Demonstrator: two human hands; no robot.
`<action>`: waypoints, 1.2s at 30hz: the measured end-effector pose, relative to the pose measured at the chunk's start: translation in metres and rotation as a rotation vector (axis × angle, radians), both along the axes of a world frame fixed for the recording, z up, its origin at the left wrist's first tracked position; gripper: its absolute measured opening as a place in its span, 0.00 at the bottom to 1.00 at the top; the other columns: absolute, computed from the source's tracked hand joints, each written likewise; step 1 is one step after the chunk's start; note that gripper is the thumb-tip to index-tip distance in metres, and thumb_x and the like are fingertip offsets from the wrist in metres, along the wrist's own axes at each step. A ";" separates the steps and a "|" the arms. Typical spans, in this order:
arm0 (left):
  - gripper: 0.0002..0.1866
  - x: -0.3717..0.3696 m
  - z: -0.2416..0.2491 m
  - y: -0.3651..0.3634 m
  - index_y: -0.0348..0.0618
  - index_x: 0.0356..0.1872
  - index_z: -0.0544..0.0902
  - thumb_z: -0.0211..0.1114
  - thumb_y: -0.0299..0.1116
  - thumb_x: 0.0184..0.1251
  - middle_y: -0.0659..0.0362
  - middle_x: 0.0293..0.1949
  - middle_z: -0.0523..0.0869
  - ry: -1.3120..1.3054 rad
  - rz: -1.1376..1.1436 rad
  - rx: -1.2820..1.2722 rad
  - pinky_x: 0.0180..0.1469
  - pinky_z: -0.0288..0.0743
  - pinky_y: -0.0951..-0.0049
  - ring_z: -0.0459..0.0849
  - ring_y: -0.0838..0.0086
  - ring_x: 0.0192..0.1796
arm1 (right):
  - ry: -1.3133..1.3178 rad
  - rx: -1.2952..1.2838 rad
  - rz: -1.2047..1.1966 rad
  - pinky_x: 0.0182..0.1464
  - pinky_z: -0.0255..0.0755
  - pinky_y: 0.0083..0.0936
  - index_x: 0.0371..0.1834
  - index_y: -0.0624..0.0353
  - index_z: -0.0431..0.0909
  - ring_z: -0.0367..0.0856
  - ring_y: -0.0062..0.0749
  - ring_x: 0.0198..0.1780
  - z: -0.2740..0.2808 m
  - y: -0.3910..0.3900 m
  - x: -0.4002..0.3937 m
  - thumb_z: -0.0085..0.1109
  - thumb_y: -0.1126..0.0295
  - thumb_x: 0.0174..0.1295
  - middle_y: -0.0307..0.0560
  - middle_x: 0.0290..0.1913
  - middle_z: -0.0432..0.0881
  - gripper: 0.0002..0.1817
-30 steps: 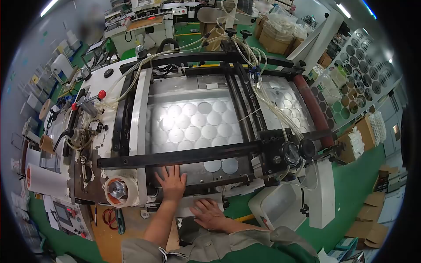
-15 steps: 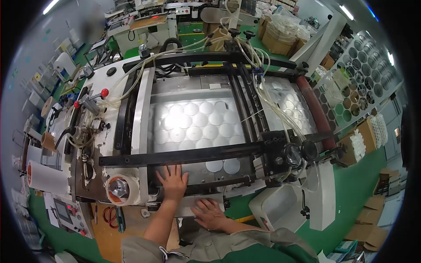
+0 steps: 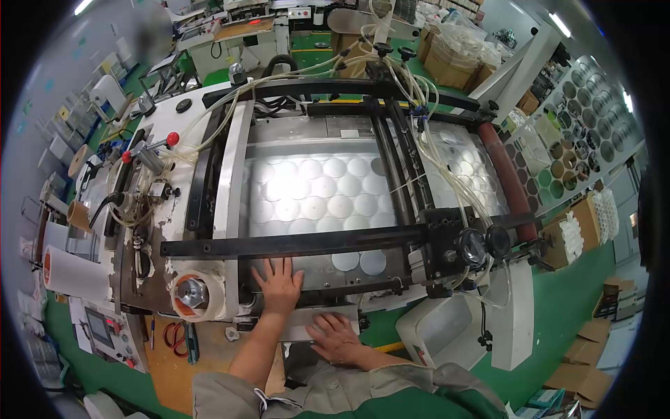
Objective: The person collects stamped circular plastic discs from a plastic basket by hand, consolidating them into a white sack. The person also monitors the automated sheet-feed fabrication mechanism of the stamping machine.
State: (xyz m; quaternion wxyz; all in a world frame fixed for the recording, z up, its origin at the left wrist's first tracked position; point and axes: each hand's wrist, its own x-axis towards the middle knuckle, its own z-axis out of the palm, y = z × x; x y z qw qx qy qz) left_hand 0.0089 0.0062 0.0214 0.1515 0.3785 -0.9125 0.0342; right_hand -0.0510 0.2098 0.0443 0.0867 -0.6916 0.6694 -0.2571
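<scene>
Metal sheet (image 3: pixel 328 269) – L hand (image 3: pixel 280 288) flat on it, R hand (image 3: pixel 337 337) at edge

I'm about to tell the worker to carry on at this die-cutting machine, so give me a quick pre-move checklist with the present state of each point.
1. Left hand flat, fingers spread, on the metal plate below the black crossbar: ok.
2. Right hand resting palm down on the front ledge: ok.
3. Both hands empty: ok.
4. Fingers clear of the crossbar: not ok, left fingertips lie close to it.
5. Sheet of round blanks lying flat in the bed: ok.
6. Machine stopped: cannot tell.
</scene>
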 end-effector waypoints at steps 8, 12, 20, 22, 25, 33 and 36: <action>0.27 0.001 0.014 -0.003 0.48 0.59 0.76 0.59 0.52 0.64 0.57 0.61 0.73 0.033 0.014 0.001 0.65 0.52 0.30 0.68 0.53 0.64 | 0.062 0.013 -0.015 0.64 0.57 0.47 0.61 0.49 0.71 0.63 0.45 0.65 0.025 -0.005 0.002 0.67 0.57 0.48 0.50 0.63 0.67 0.34; 0.29 0.001 0.011 -0.001 0.48 0.62 0.74 0.57 0.53 0.65 0.58 0.63 0.72 0.035 0.017 -0.029 0.64 0.52 0.30 0.67 0.53 0.66 | 0.063 0.027 0.006 0.64 0.56 0.48 0.61 0.49 0.71 0.62 0.45 0.66 0.018 -0.003 0.001 0.68 0.57 0.47 0.49 0.63 0.67 0.34; 0.30 0.001 0.007 -0.001 0.48 0.64 0.72 0.56 0.53 0.66 0.57 0.64 0.70 0.040 0.002 0.025 0.64 0.50 0.29 0.65 0.51 0.67 | 0.067 0.013 0.003 0.62 0.55 0.49 0.59 0.48 0.71 0.60 0.47 0.65 0.012 -0.003 0.001 0.69 0.57 0.45 0.50 0.63 0.65 0.34; 0.28 0.000 0.011 -0.002 0.47 0.61 0.75 0.58 0.53 0.64 0.57 0.60 0.74 0.080 0.004 -0.030 0.64 0.51 0.30 0.67 0.50 0.65 | 0.059 0.013 0.004 0.62 0.55 0.49 0.60 0.48 0.71 0.60 0.47 0.65 0.021 -0.004 0.001 0.70 0.57 0.44 0.50 0.63 0.65 0.35; 0.29 0.001 0.012 -0.002 0.47 0.63 0.73 0.57 0.53 0.65 0.58 0.63 0.71 0.028 0.023 0.053 0.64 0.52 0.29 0.63 0.49 0.68 | 0.070 0.018 -0.001 0.63 0.55 0.49 0.60 0.48 0.71 0.61 0.47 0.65 0.021 -0.004 0.002 0.70 0.57 0.44 0.50 0.63 0.65 0.35; 0.31 0.000 0.004 0.000 0.50 0.66 0.70 0.55 0.54 0.67 0.62 0.67 0.68 0.024 -0.014 0.017 0.66 0.47 0.28 0.60 0.50 0.70 | 0.065 0.000 -0.025 0.64 0.57 0.45 0.62 0.50 0.70 0.62 0.44 0.66 0.004 -0.001 0.002 0.68 0.59 0.47 0.49 0.64 0.66 0.35; 0.29 0.002 0.011 -0.001 0.51 0.64 0.73 0.58 0.52 0.65 0.61 0.63 0.71 0.018 -0.008 0.044 0.65 0.49 0.28 0.63 0.51 0.68 | 0.041 -0.023 -0.013 0.65 0.56 0.45 0.63 0.50 0.69 0.61 0.44 0.67 0.015 0.000 0.002 0.67 0.59 0.49 0.49 0.65 0.66 0.35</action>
